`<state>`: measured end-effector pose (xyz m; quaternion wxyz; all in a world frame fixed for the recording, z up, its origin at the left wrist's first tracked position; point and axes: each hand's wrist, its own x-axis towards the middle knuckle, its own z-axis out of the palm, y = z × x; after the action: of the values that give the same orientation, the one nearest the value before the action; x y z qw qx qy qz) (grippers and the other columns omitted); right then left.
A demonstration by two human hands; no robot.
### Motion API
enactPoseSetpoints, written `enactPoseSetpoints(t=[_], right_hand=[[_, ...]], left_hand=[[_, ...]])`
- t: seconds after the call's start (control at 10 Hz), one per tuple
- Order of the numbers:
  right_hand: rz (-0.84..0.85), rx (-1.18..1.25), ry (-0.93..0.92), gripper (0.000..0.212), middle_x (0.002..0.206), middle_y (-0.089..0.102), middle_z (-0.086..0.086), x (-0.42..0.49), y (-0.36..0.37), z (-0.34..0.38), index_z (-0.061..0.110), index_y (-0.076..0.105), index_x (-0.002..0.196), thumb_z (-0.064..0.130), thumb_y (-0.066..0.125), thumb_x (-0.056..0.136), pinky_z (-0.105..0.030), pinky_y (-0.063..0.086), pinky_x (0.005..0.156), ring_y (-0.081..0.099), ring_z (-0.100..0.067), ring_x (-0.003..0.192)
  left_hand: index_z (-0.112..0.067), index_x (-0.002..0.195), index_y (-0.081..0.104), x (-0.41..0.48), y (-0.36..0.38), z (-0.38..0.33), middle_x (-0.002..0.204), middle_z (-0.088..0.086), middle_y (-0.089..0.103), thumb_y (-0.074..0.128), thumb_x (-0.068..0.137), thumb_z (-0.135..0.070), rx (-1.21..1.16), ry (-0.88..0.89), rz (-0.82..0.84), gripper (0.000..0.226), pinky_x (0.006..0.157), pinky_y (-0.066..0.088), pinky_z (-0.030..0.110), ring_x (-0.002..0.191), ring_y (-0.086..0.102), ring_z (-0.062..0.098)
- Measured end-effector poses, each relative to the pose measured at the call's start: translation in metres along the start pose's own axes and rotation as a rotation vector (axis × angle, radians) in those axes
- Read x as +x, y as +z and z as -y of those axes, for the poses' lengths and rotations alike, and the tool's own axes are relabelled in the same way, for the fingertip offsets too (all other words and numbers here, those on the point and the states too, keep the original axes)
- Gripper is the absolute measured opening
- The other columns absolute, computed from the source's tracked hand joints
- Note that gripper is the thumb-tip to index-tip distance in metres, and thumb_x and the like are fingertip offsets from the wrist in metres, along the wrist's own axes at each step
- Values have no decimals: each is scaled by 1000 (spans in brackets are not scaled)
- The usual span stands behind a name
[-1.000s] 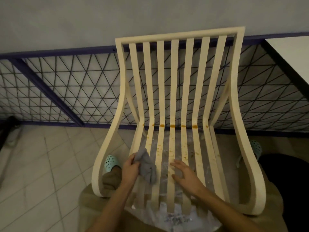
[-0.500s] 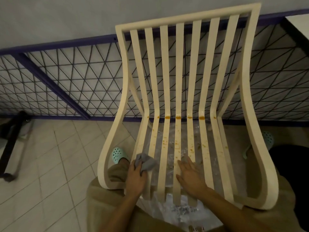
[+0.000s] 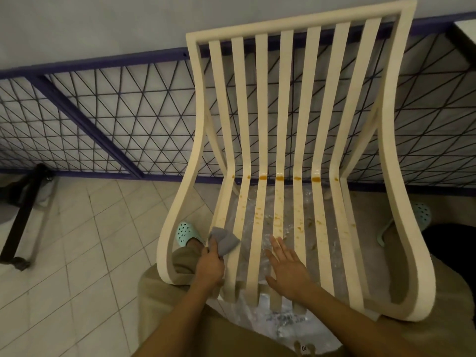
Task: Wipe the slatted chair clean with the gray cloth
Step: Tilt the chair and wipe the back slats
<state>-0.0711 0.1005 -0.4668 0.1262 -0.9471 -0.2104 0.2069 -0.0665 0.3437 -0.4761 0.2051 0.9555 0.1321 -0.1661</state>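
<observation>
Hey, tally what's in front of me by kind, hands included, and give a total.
Chair: 1
Cloth: 1, in the left hand's grip
Hands: 2, left hand, right hand
Clogs: 2, left clog, right clog
Plastic sheet: 1
Total: 7
</observation>
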Motion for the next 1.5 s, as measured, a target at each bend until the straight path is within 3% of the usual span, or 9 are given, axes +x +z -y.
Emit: enactPoseSetpoints(t=[0.2, 0.4, 0.5, 0.7, 1.0, 1.2, 1.3, 1.4, 1.5], right_hand=[[-5, 68, 60, 87, 158, -25, 0, -14, -8, -5, 18, 8, 155, 44, 56, 87, -43, 8, 121, -22, -21, 146], [-19, 140, 30, 62, 157, -28, 2, -36, -3, -13, 17, 37, 143, 19, 62, 86, -30, 47, 101, -25, -19, 144], [-56, 184, 48, 66, 155, -31, 6, -39, 8, -8, 22, 37, 142, 6, 62, 84, -19, 52, 84, -25, -19, 144], [-29, 290, 100, 92, 159, -20, 4, -48, 3, 14, 29, 6, 153, 13, 67, 85, -40, 19, 121, -18, -21, 147], [-138, 223, -155, 64, 162, 2, -4, -11, -17, 56, 20, 23, 151, 18, 49, 93, -38, 13, 122, 1, -23, 149], [41, 241, -283, 51, 162, 5, -7, 47, -4, 80, 18, 31, 150, 14, 41, 100, -39, 26, 117, 13, -28, 148], [85, 166, -342, 50, 158, 23, -7, 68, -1, 80, 25, 30, 150, 21, 42, 102, -36, 44, 105, 42, -26, 132], [12, 182, -346, 49, 147, 39, -3, 81, -4, 77, 24, 33, 150, 20, 44, 102, -17, 44, 99, 51, -18, 121], [13, 74, -471, 50, 159, 23, -4, 102, -2, 58, 13, 41, 145, -1, 41, 97, -37, 16, 121, 14, -21, 148]], left_hand=[[-17, 153, -5, -18, 9, -12, 114, 13, 57, 44, 100, -24, -155, -36, 25, 73, 83, 55, 35, 93, 60, 18], [-16, 152, -13, -43, 23, -21, 93, 5, 54, 42, 100, -28, -118, -1, 98, 77, 57, 39, 15, 71, 52, 5], [-20, 152, -12, -47, 26, -15, 106, 8, 55, 43, 100, -27, -117, 3, 109, 76, 70, 48, 24, 84, 57, 12], [-16, 154, -5, -68, 25, -8, 126, 12, 50, 46, 99, -26, -172, 30, 52, 76, 84, 48, 29, 101, 55, 19], [-24, 147, 38, -43, 11, -20, 140, 7, 41, 46, 98, -14, -311, 162, -203, 50, 92, 43, 24, 115, 49, 19], [-14, 140, 45, -33, 30, -19, 125, 8, 59, 54, 96, -15, -761, -171, -307, 46, 89, 49, 30, 111, 58, 21], [-22, 114, 64, -20, 33, -22, 115, 9, 66, 49, 97, -22, -1229, -608, -352, 23, 89, 54, 44, 100, 63, 27], [-19, 93, 66, -6, 28, -28, 109, 18, 67, 40, 97, -39, -1088, -802, -311, 34, 88, 53, 46, 91, 63, 34], [-11, 125, 55, -6, 29, -30, 120, 16, 61, 21, 104, -42, -634, -648, -148, 51, 91, 45, 37, 108, 59, 35]])
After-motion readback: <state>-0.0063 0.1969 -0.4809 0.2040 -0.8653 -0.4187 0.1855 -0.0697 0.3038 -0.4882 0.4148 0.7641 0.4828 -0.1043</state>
